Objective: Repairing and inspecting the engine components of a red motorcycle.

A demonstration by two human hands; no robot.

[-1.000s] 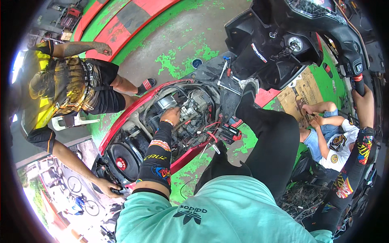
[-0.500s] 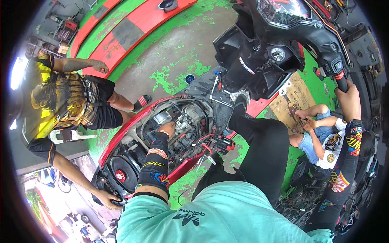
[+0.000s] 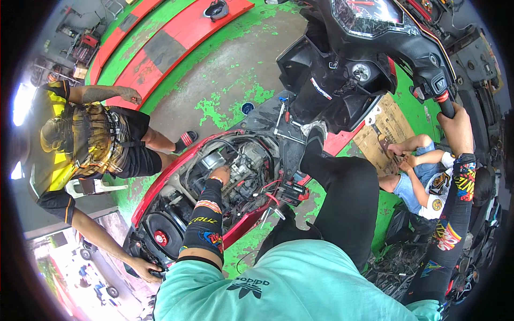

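A red scooter (image 3: 152,188) stands below me with its seat area uncovered and the engine (image 3: 249,158) exposed. My left hand (image 3: 220,173) reaches down into that opening, its fingers curled against parts beside a silver metal cylinder (image 3: 213,160). What they grip is hidden under the hand. Around the black handlebar grip (image 3: 445,107) at the far right, my right hand (image 3: 458,131) is closed. The dashboard (image 3: 368,12) and black front panel (image 3: 321,101) lie ahead. A red-and-black power tool battery (image 3: 293,192) with red cables sits by the scooter's near side.
At left, a co-worker (image 3: 91,131) rests one hand on the scooter's tail. Another person (image 3: 428,182) sits on the floor at right near flattened cardboard (image 3: 383,131). Wrenches (image 3: 286,120) lie on the footboard, with a small blue-rimmed cup (image 3: 247,108) beyond. A red ramp (image 3: 171,45) stands behind.
The whole view has shifted slightly. Both my hands stay at the same places, the left in the engine opening and the right on the handlebar grip.
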